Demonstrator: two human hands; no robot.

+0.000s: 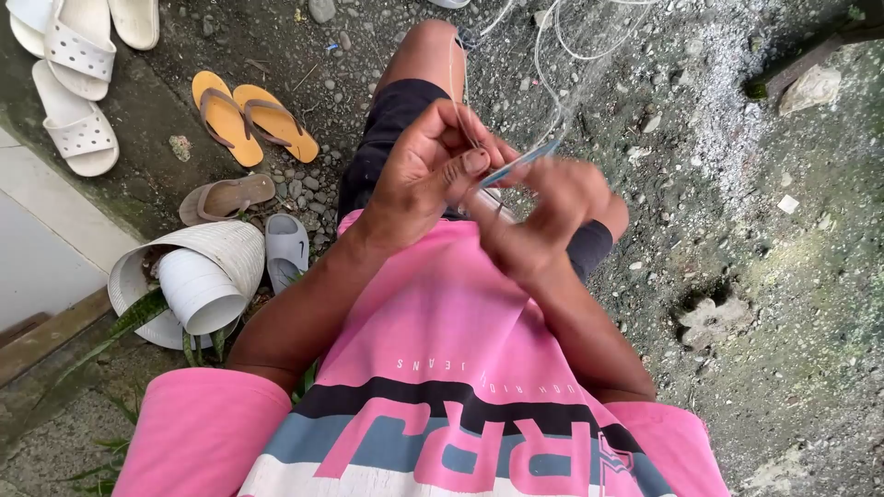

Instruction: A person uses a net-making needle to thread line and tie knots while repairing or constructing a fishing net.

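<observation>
My left hand (428, 170) is raised over my lap with its thumb and fingers pinched on thin pale net line (458, 83) that runs up from it. My right hand (552, 216), blurred, grips a slim blue netting needle (518, 164) whose tip points toward the left thumb. A fine, almost clear fishing net (589, 55) spreads from the hands toward the top of the view, over my bare knee. I wear a pink shirt and dark shorts.
Gravelly ground lies all around. Yellow flip-flops (253, 118), white sandals (78, 87), a brown sandal (226, 198) and a grey sandal (287, 247) lie at left. A white overturned pot (198, 276) sits by a concrete step (46, 239). A wooden post (810, 51) stands at top right.
</observation>
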